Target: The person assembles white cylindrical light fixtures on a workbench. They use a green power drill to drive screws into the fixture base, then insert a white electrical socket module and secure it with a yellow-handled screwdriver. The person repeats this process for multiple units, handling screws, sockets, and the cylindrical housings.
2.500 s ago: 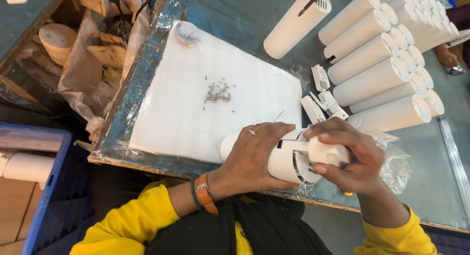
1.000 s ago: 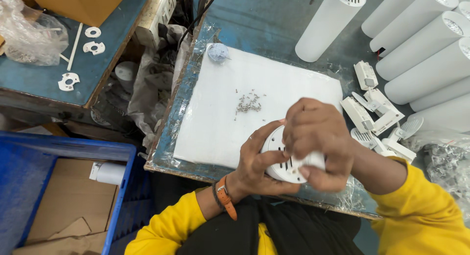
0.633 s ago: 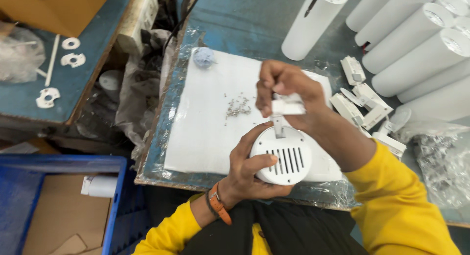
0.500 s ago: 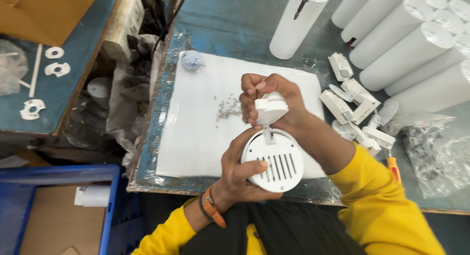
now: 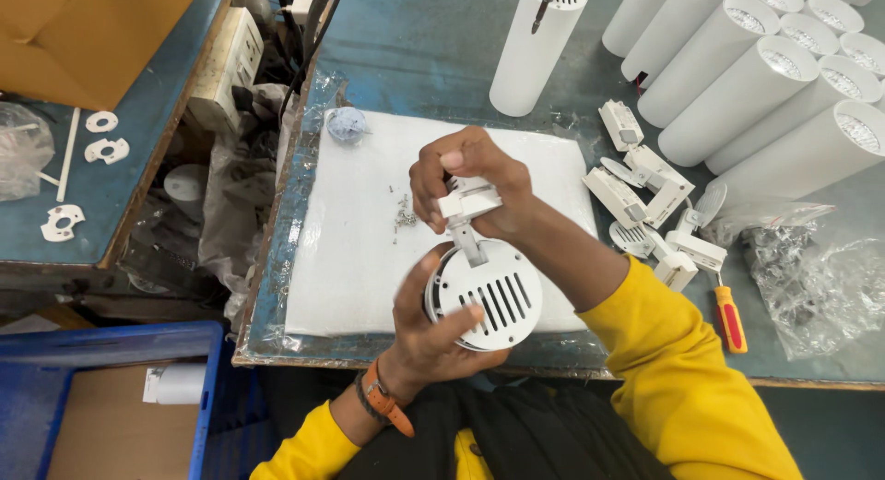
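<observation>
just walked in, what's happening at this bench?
A person in yellow sleeves holds a white round vented lamp housing in the left hand, above a white foam pad. The right hand grips the white bracket on its stem. More brackets and a row of white cylinders lie to the right, beside an orange screwdriver.

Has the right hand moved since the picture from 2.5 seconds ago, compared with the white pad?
Yes. The right hand was off the white pad's near edge; now it is over the pad, farther from the person.
</observation>
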